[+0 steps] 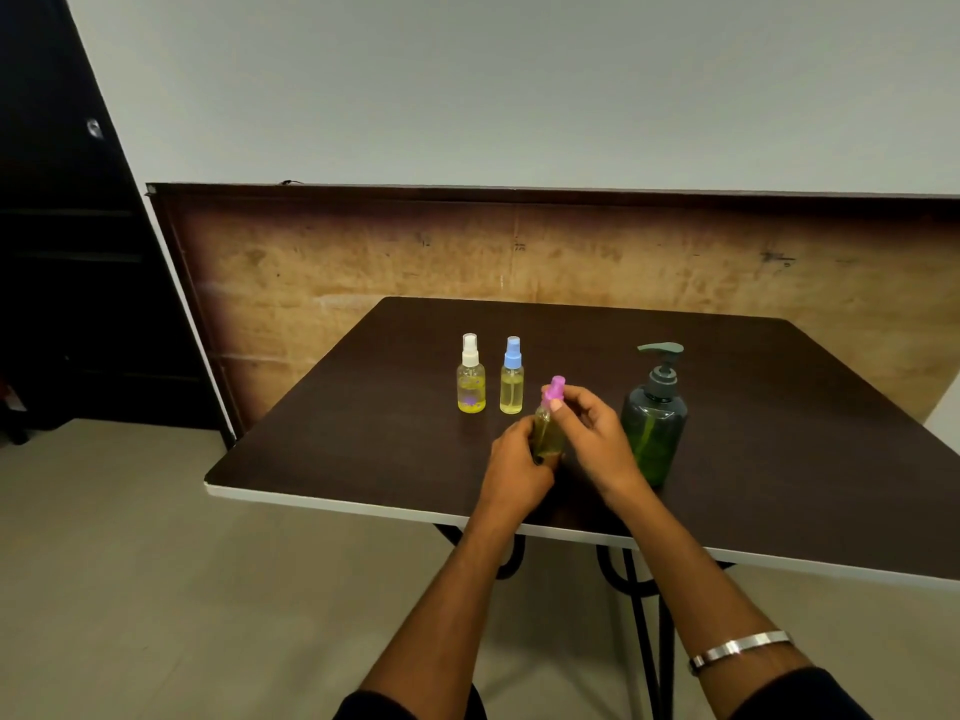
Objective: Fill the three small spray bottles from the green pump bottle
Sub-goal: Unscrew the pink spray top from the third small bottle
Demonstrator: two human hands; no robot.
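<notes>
While the left hand (511, 462) wraps its fingers (527, 433) round the clear body of a small spray bottle with a pink top (548, 426), the right hand (597, 433) pinches that pink sprayer head between thumb and fingertips. This bottle is tilted a little to the right above the near middle of the bench (779, 433), a dark, matt brown slab with a pale edge band; yellowish-green liquid shows through its plastic wall. Whether its base touches the bench cannot be told, since the left hand hides it.

Behind it stand two more small, round-shouldered clear bottles, side by side and upright: one with a white sprayer (470, 374), one with a blue sprayer (512, 376), both holding pale yellow liquid. Just right of the right hand stands the green pump bottle (655, 428), squat, translucent, with a dark pump head whose spout points left. Both forearms reach in from below, and a smooth metal bangle (740, 648) circles the right one. A worn brown board (363, 262) leans against the wall behind the bench.
</notes>
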